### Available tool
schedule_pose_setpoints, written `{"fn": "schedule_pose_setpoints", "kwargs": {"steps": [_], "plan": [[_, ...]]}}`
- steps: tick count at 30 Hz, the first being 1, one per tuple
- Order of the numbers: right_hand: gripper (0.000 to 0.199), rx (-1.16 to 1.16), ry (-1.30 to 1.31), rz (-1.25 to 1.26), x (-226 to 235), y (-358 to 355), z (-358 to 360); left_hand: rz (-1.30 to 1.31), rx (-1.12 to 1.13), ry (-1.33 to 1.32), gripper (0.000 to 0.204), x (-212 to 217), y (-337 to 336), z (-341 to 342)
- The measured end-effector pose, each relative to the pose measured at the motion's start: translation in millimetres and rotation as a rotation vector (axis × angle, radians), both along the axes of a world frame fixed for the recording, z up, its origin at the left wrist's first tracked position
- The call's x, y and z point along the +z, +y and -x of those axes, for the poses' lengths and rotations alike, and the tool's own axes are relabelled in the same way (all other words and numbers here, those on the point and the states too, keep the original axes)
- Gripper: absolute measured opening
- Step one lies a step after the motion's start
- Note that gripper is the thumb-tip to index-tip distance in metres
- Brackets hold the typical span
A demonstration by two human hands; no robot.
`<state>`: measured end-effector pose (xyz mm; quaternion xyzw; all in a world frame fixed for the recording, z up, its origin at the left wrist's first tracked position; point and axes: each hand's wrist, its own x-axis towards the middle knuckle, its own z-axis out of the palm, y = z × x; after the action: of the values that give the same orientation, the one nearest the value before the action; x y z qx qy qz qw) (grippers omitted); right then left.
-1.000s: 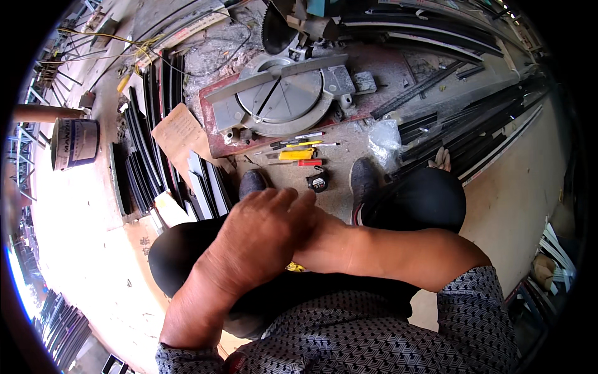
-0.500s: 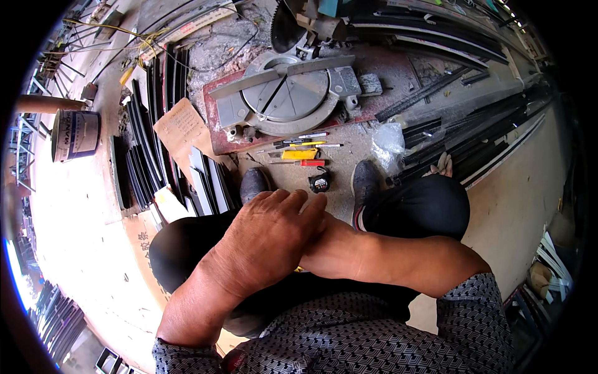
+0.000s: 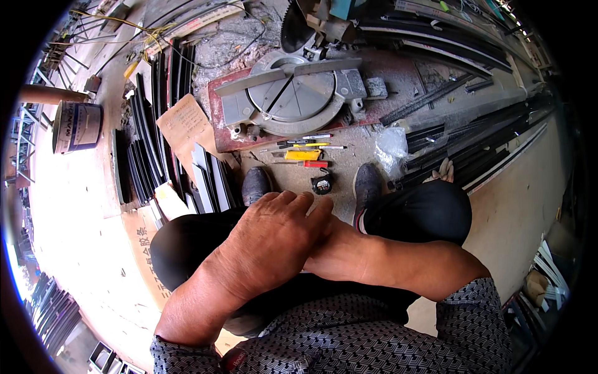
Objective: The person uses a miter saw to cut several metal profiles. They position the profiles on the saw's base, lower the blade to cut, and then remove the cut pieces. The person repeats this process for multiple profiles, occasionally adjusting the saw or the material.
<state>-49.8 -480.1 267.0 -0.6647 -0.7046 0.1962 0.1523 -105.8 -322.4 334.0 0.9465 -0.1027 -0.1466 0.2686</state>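
My left hand (image 3: 274,227) lies over my right wrist, its fingers curled around it. My right hand is mostly hidden beneath the left; only the wrist (image 3: 339,252) and forearm show, so its fingers cannot be seen. Both rest above my lap, between my bent knees. Just beyond them on the floor sits a black tape measure (image 3: 321,183). Past it lie a screwdriver with a red handle (image 3: 313,164), a yellow utility knife (image 3: 303,154) and several pens (image 3: 311,144).
A mitre saw (image 3: 293,93) stands ahead on a red board. Dark strips (image 3: 146,124) lie to the left beside brown cardboard (image 3: 185,128), with a bucket (image 3: 78,128) farther left. Clear plastic wrap (image 3: 391,151), more dark profiles (image 3: 479,137) and a glove (image 3: 443,171) are at right.
The view has shifted slightly, so the saw and tools appear a little to the right. My hands keep the same clasp.
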Motion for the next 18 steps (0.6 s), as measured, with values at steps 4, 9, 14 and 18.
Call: {"fn": "schedule_pose_setpoints", "kwargs": {"steps": [4,9,14,18], "plan": [[0.036,0.021,-0.029,-0.034,-7.7,-2.7,0.8,-0.001,-0.002,-0.019,0.047,0.2,-0.1,1.2],[0.036,-0.060,0.095,-0.067,-14.3,-1.4,3.9,0.002,-0.004,-0.028,0.054,3.7,0.1,1.6],[0.037,-0.145,0.200,-0.124,-23.6,-1.9,9.5,0.012,0.010,-0.020,0.054,3.3,-1.5,0.2],[0.037,-0.112,0.075,-0.124,-30.0,-2.4,12.9,0.021,0.020,-0.063,0.047,2.1,-2.7,-1.2]]}}
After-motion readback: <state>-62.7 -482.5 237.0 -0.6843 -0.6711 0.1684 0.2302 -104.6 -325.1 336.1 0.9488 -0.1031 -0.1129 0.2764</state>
